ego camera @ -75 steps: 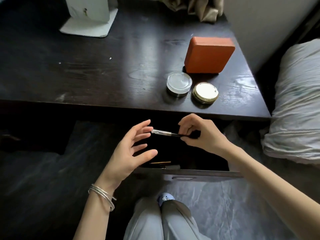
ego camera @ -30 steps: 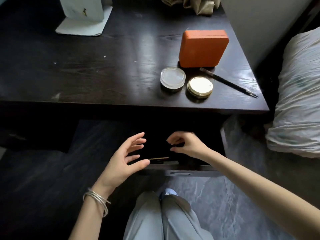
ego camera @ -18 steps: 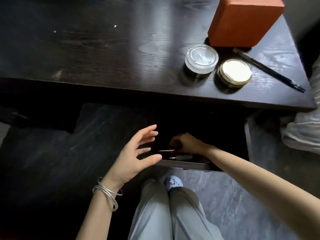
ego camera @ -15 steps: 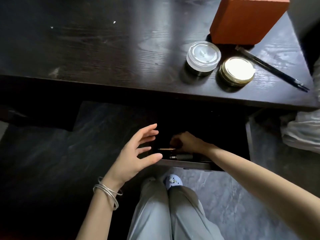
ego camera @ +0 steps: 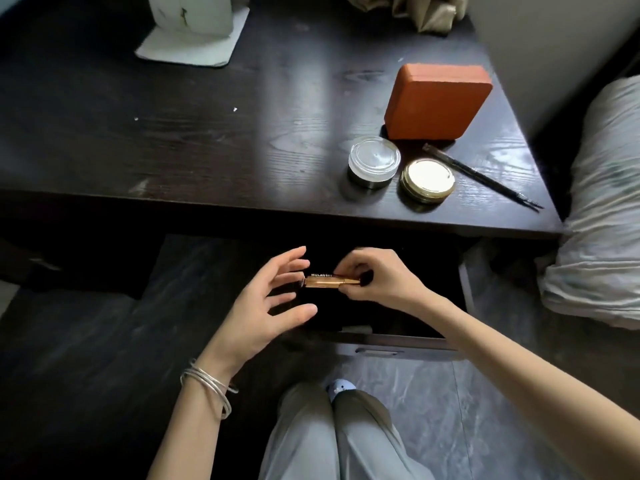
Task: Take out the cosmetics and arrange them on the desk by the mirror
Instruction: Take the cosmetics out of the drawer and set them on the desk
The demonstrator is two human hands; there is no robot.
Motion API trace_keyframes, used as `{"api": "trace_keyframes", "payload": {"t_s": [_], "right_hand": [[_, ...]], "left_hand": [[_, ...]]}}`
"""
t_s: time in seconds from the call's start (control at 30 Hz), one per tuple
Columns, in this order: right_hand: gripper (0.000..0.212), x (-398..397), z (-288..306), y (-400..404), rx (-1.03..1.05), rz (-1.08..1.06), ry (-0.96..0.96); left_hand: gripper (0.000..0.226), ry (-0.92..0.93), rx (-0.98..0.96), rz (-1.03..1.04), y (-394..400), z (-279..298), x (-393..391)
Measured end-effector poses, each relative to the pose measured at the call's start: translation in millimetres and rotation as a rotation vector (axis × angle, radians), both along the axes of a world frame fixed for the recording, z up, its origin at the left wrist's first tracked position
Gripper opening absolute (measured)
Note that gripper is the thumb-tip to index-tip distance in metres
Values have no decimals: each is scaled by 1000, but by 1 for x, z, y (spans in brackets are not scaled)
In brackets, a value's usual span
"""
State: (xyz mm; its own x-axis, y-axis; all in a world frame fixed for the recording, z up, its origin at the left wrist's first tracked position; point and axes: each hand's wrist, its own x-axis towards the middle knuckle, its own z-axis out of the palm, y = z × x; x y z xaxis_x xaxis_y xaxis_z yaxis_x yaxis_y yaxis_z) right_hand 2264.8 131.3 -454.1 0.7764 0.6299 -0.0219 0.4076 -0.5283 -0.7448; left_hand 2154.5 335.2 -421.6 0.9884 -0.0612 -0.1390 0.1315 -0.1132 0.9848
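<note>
Right hand (ego camera: 377, 282) pinching a gold tube (ego camera: 329, 282) by one end, just above the open drawer (ego camera: 398, 341); left hand (ego camera: 266, 306) released alongside. Likely light, stiff, slick: best gripped mid-barrel. Destined for tabletop (ego camera: 207, 133).

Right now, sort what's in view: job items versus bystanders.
Job: gold tube pinched by right hand, left hand open beside it; drawer; orange case; two jars; pencil; mirror.
Bystanders: pillow, cloth.
</note>
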Motion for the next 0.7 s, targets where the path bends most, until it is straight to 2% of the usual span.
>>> {"api": "trace_keyframes", "payload": {"t_s": [0.17, 0.27, 0.47, 0.7], "right_hand": [[24, 9, 58, 18, 218, -133, -128], [21, 26, 76, 42, 259, -224, -165], [17, 60, 73, 90, 202, -290, -272], [17, 78, 57, 102, 128, -300, -234]], "left_hand": [[69, -116, -12, 38, 10, 40, 19], [68, -168, -32, 94, 27, 59, 32], [65, -147, -3, 82, 42, 67, 67], [63, -103, 29, 87, 49, 46, 89]]}}
